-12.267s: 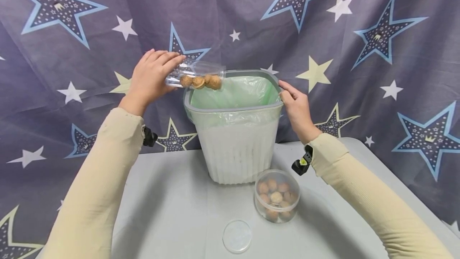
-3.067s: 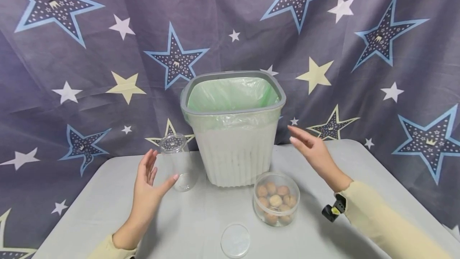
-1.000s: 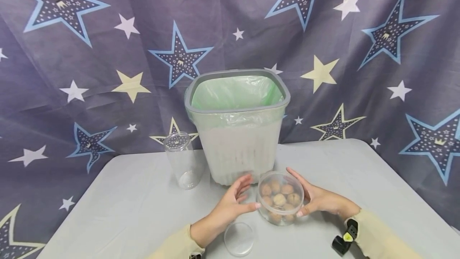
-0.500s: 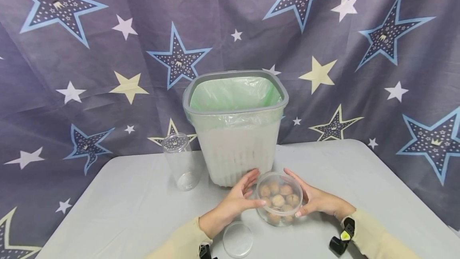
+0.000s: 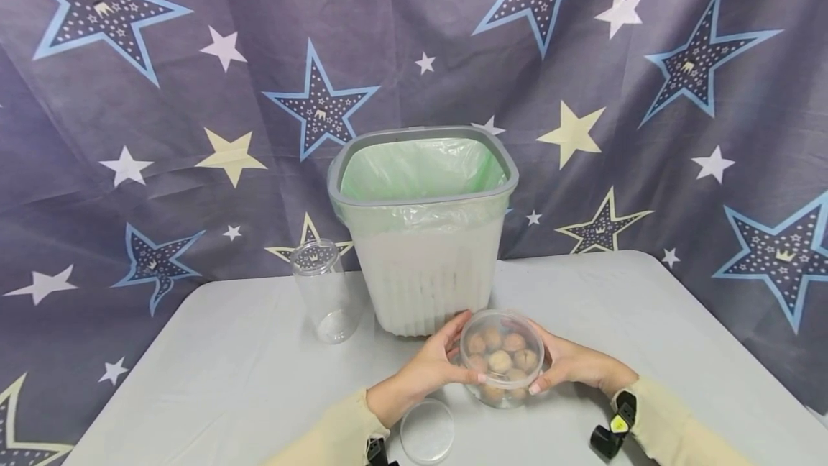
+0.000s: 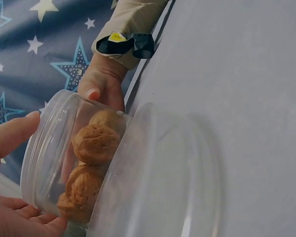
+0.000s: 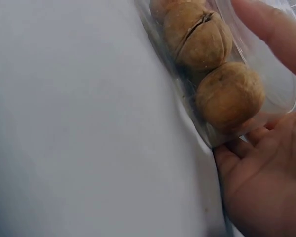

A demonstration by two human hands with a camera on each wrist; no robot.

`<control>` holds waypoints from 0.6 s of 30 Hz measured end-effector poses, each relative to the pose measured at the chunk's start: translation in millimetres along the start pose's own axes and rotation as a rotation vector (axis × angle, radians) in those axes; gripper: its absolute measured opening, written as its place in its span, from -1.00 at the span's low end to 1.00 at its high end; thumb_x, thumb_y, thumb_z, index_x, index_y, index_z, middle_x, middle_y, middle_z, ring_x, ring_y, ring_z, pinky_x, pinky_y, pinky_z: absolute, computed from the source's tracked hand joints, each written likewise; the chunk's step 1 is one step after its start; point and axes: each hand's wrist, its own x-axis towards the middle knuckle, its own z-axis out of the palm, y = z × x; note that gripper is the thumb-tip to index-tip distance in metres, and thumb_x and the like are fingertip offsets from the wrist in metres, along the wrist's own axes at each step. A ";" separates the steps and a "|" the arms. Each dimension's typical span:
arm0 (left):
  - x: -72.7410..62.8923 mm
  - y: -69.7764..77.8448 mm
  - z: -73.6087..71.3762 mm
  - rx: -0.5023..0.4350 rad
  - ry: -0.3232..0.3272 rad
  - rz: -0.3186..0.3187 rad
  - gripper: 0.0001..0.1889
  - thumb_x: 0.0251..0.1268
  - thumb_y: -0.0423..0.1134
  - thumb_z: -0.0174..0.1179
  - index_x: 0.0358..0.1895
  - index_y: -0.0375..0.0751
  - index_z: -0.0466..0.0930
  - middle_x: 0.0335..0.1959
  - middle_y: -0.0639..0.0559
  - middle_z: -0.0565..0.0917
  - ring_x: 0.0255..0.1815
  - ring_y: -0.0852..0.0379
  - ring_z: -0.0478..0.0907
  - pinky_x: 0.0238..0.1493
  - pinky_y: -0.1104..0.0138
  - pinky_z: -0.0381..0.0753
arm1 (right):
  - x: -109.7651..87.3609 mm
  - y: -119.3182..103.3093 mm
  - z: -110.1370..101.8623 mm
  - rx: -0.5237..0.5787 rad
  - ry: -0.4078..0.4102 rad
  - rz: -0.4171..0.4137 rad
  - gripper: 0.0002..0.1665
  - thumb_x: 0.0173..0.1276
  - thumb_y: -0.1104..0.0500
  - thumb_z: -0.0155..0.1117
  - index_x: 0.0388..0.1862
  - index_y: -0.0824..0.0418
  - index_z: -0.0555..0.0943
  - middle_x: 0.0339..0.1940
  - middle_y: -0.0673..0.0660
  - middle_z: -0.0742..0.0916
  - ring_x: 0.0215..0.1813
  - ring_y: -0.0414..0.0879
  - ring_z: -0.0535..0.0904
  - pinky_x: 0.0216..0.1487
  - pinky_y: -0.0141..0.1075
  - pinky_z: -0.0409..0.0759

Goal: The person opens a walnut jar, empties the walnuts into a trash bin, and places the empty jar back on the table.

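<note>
A low round clear plastic jar (image 5: 479, 392) with several walnuts (image 5: 499, 361) inside stands on the table, in front of the bin. My left hand (image 5: 432, 364) holds its left side, thumb at the front near the rim and fingers round the back. On the opposite side my right hand (image 5: 572, 364) grips it the same way, thumb in front. In the left wrist view the walnuts (image 6: 95, 144) show through the jar wall between both hands. One walnut (image 7: 200, 37) with a dark crack is close up in the right wrist view.
A white bin (image 5: 427, 272) with a grey rim and green liner stands behind the jar. Left of it is a tall clear jar (image 5: 326, 293), upright, no walnuts visible inside. A loose clear lid (image 5: 427, 431) lies near my left wrist. A star-patterned curtain (image 5: 213, 106) hangs behind.
Earlier my left hand tipped walnuts from the tall jar at the bin, then stood that jar on the table. Since then both hands have come to the low jar and closed round it.
</note>
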 end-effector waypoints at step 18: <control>-7.3 9.2 3.2 0.138 0.014 0.074 0.07 -0.24 -0.54 0.44 0.44 -0.37 0.00 0.47 -0.19 0.09 0.44 -0.16 0.10 0.44 0.01 -0.12 | 4.2 -6.2 6.8 -0.018 0.020 -0.064 0.26 -0.17 0.38 0.51 0.48 0.22 0.00 0.40 0.35 0.22 0.35 -0.13 0.24 0.30 -0.47 0.18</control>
